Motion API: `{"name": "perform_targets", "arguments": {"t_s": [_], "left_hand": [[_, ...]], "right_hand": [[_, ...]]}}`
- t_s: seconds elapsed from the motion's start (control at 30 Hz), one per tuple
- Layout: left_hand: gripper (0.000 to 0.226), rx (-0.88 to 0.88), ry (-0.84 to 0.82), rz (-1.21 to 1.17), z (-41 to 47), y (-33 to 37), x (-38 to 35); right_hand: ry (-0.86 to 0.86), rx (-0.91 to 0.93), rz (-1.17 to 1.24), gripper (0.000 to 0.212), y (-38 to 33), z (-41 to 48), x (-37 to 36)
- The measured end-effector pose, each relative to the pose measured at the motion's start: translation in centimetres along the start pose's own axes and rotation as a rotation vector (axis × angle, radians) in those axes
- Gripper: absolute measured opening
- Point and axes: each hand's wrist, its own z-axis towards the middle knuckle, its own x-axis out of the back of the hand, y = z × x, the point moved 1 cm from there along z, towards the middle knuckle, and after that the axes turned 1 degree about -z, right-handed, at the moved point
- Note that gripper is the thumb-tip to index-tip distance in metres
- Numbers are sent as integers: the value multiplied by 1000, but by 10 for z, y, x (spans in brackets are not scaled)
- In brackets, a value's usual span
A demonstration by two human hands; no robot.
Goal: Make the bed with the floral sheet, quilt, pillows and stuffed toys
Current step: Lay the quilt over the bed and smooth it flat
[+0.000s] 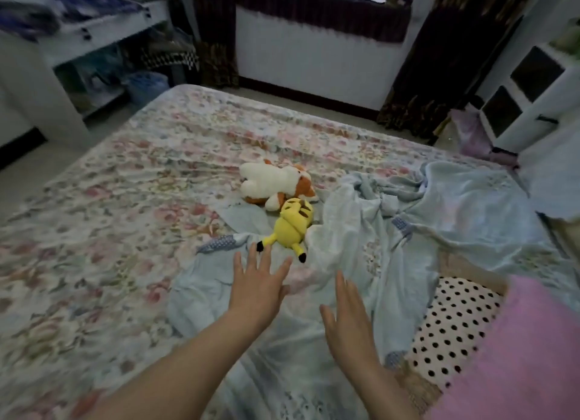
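Observation:
The floral sheet (pixel 131 181) covers the bed. A pale blue quilt (pixel 408 231) lies crumpled over the bed's right half. On it lies a yellow stuffed toy (pixel 292 228), and just beyond that a white and orange stuffed toy (pixel 276 184). My left hand (pixel 259 291) reaches out with straight fingers just short of the yellow toy, holding nothing. My right hand (pixel 348 319) hovers beside it over the quilt, fingers also straight. A polka-dot pillow (pixel 452 325) and a pink pillow (pixel 527 350) sit at the lower right.
White shelves (pixel 103 36) with folded clothes stand at the back left. Dark curtains (pixel 439 74) and a white wall panel (pixel 314 61) lie beyond the foot of the bed. A white cabinet (pixel 530 83) stands at the right, with a strip of floor (pixel 28 174) at the left.

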Motion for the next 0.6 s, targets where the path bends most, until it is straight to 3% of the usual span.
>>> {"name": "perform_targets", "arguments": {"t_s": [0.23, 0.43, 0.6], "left_hand": [[64, 41, 17, -50, 114, -98, -69], [85, 26, 69, -205, 235, -104, -123], [93, -58, 98, -242, 324, -80, -156]], "right_hand": [[4, 62, 55, 75, -35, 132, -105], [71, 10, 46, 84, -7, 251, -146], [133, -1, -55, 78, 11, 345, -165]]}}
